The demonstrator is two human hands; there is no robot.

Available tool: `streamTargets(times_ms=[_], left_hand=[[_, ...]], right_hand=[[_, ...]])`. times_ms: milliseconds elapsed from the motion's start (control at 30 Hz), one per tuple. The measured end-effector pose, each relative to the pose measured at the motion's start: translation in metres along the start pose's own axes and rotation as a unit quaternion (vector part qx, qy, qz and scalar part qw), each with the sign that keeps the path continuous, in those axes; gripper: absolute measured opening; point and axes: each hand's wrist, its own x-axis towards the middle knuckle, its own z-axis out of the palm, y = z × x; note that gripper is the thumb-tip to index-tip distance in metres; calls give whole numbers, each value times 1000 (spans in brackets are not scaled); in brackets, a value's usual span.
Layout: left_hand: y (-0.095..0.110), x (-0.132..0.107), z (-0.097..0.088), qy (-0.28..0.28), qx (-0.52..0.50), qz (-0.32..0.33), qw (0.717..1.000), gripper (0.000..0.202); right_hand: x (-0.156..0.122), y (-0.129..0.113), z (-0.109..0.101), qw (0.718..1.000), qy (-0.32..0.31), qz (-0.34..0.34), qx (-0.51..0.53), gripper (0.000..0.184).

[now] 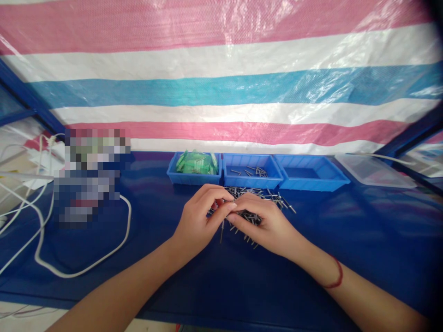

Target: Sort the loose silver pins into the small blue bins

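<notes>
A loose pile of small grey metal pins (pixel 273 198) lies on the blue table (pixel 363 240), just in front of three blue bins. My left hand (pixel 199 219) rests at the pile's left edge, fingers curled in a pinch on a small part I cannot make out. My right hand (pixel 265 221) lies over the pile's near side, fingers closed around a bunch of the pins. Both hands meet fingertip to fingertip. A red string circles my right wrist.
Three blue bins stand side by side: the left bin (pixel 173 171) holds green pieces, the middle bin (pixel 228 177) a few pins, the right bin (pixel 311 177) looks bare. A clear plastic lid (pixel 375 169) lies at the right. White cables (pixel 86 269) loop at the left.
</notes>
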Motion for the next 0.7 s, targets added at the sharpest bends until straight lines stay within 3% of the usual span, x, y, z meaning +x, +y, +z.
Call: streamTargets(times_ms=[100, 333, 533, 700], left_hand=[[1, 0, 0, -2, -4, 1, 1000, 4], [2, -2, 0, -10, 2, -21, 1000, 5], [1, -2, 0, -13, 0, -39, 999, 15], [1, -2, 4, -47, 0, -71, 996, 14]], right_hand=[[0, -1, 0, 999, 31, 33, -2, 7], [2, -3, -3, 997, 7, 30, 66, 9], [1, 0, -3, 987, 74, 96, 101, 11], [1, 2, -4, 986, 104, 93, 90, 12]])
